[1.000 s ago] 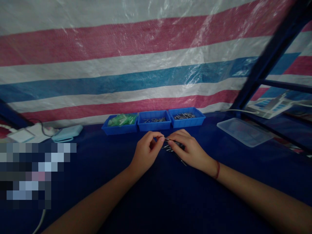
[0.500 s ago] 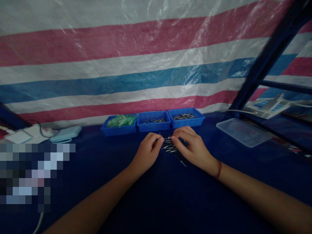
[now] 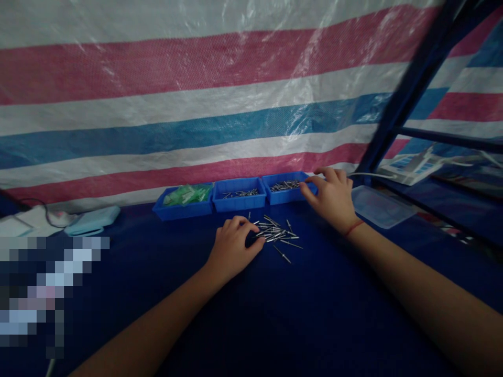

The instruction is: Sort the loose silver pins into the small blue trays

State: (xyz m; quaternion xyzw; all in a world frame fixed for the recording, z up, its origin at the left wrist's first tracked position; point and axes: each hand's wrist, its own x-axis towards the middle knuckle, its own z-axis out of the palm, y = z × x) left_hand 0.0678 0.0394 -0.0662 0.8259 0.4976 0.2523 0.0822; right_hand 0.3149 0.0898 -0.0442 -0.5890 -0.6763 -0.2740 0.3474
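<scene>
A loose pile of silvery blind rivets lies on the dark blue table. My left hand rests at the pile's left edge, thumb and forefinger apart around the ends of a few rivets; no firm grip shows. Over the right rim of the right blue bin, my right hand hovers with its fingers spread and nothing visible in them. That bin holds many more rivets. The middle blue bin contains a smaller amount of similar metal pieces.
A left blue bin is filled with green plastic pieces. Behind my right hand lies a clear plastic lid. A light blue case sits at the far left. A striped tarp hangs behind, with a dark metal frame at right.
My right hand has left the pile, moving up and right to the right bin, and its fingers have opened. My left hand has opened beside the pile. The view has shifted slightly right.
</scene>
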